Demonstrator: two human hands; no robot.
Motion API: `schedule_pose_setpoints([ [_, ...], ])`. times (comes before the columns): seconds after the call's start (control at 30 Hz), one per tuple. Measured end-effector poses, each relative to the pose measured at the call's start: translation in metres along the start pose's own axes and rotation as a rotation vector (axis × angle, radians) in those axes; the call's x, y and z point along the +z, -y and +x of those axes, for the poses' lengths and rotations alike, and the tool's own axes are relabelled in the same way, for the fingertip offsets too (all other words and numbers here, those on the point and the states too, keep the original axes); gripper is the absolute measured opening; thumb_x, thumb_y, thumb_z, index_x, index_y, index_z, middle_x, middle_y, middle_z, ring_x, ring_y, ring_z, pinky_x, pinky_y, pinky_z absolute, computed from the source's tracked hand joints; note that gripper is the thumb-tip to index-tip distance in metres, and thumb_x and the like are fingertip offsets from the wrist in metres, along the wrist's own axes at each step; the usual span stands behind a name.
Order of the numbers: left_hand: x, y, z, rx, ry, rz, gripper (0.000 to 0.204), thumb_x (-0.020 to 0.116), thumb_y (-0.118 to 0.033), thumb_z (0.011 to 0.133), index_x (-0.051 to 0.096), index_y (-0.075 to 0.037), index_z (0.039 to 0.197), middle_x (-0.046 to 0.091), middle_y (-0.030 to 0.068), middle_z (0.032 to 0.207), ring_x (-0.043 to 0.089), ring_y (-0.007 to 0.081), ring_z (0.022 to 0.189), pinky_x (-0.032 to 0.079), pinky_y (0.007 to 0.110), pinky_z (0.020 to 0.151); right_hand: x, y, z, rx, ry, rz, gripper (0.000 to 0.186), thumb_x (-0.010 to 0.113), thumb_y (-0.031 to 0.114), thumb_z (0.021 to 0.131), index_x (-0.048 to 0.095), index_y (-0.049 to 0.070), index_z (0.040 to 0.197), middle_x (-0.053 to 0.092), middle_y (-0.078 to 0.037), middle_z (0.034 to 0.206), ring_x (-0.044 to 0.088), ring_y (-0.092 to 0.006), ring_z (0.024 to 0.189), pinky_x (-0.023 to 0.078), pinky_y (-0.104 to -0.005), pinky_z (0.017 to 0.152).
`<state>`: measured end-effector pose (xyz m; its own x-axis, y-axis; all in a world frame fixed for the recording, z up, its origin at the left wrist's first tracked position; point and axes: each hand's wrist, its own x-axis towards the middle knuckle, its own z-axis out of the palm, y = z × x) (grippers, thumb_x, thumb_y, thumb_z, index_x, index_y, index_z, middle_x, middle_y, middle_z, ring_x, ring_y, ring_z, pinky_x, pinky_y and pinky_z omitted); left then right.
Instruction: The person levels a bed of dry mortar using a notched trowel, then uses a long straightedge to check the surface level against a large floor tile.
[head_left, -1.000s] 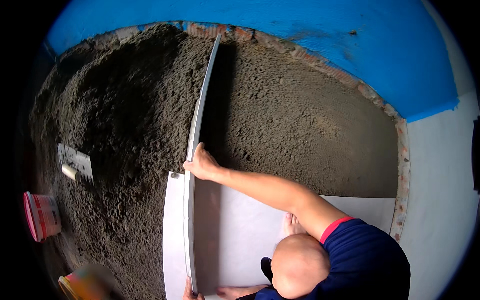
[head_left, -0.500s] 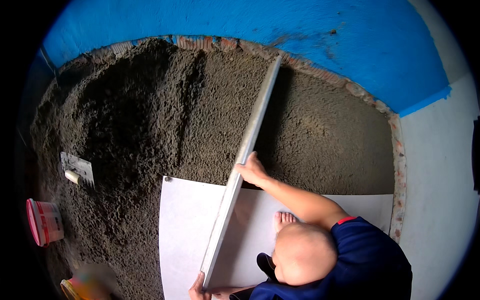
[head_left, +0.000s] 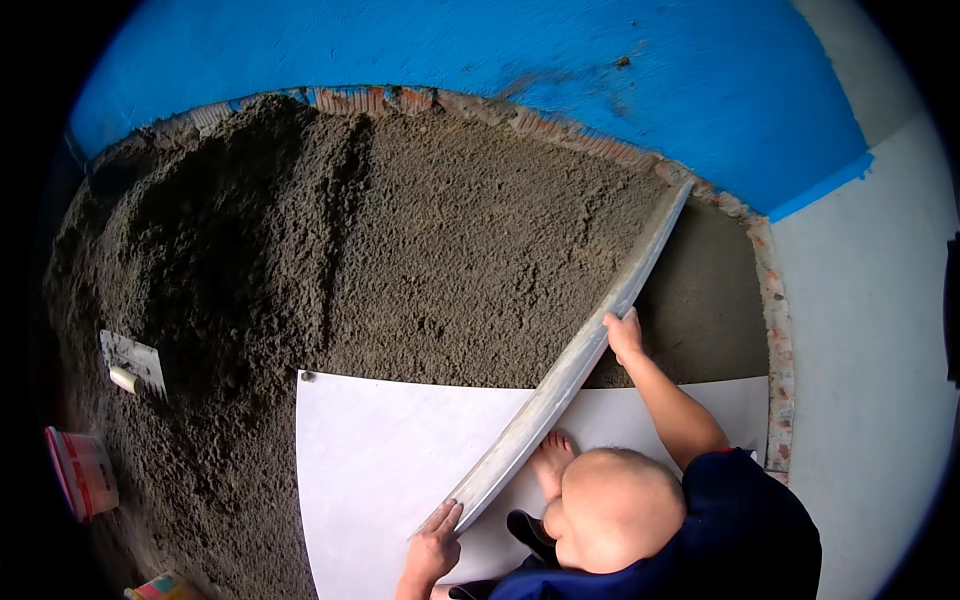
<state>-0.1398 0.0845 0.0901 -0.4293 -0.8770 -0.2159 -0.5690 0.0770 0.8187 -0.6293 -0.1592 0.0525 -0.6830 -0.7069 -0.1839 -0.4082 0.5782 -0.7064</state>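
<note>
A long metal screed bar (head_left: 575,372) lies slanted from the lower middle to the far right, its far end near the brick edge of the wall. My left hand (head_left: 434,544) grips its near end above a white board (head_left: 400,450). Farther along, my right hand (head_left: 624,335) grasps the bar's right edge. Under the bar's far half is damp, grainy mortar (head_left: 480,250), rough on the left; to the right of the bar a strip of mortar (head_left: 705,290) looks darker and smoother. My bare foot (head_left: 553,455) rests on the board beside the bar.
A steel trowel (head_left: 133,362) with a pale handle lies on heaped mortar (head_left: 200,210) at left. Beyond it stands a red-and-white bucket (head_left: 85,474); a colourful container (head_left: 165,587) shows at the bottom edge. A blue wall (head_left: 400,45) and exposed brick border (head_left: 775,320) enclose the mortar.
The bar's far end has swung right toward the corner, with my right hand on it. My left hand has shifted slightly right and up. The view has moved a little too.
</note>
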Motion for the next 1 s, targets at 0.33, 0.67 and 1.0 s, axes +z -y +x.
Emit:
schedule_pose_setpoints([
  [0.33,-0.012,0.048,-0.036,0.007,-0.153,-0.099,0.073,0.049,0.010,0.072,0.054,-0.008,0.142,0.063,0.0226,0.133,0.051,0.0201,0.072,0.047,0.033,0.065,0.083,0.057,-0.029,-0.094,0.200,-0.074,0.076,0.064,0.036,0.085,0.035,-0.015,0.133,0.055,-0.039,0.129,0.057,-0.0473,0.121,0.046,-0.0451,0.103],
  [0.67,-0.009,0.119,-0.166,-0.236,-0.117,-0.112,0.084,0.047,0.015,0.072,0.042,-0.007,0.153,0.053,0.0230,0.145,0.042,0.0089,0.054,0.042,0.026,0.049,0.176,0.115,-0.132,-0.336,0.395,-0.086,0.062,0.066,0.032,0.086,0.033,-0.012,0.115,0.057,-0.043,0.110,0.061,-0.0515,0.106,0.052,-0.0483,0.093],
  [1.0,0.001,0.135,-0.207,-0.280,-0.277,-0.163,0.083,0.049,0.017,0.074,0.041,-0.008,0.153,0.048,0.0188,0.151,0.042,0.0085,0.058,0.042,0.025,0.053,0.237,0.166,-0.172,-0.470,0.522,-0.034,0.068,0.062,0.032,0.088,0.029,-0.018,0.120,0.056,-0.043,0.111,0.059,-0.0503,0.108,0.051,-0.0466,0.094],
])
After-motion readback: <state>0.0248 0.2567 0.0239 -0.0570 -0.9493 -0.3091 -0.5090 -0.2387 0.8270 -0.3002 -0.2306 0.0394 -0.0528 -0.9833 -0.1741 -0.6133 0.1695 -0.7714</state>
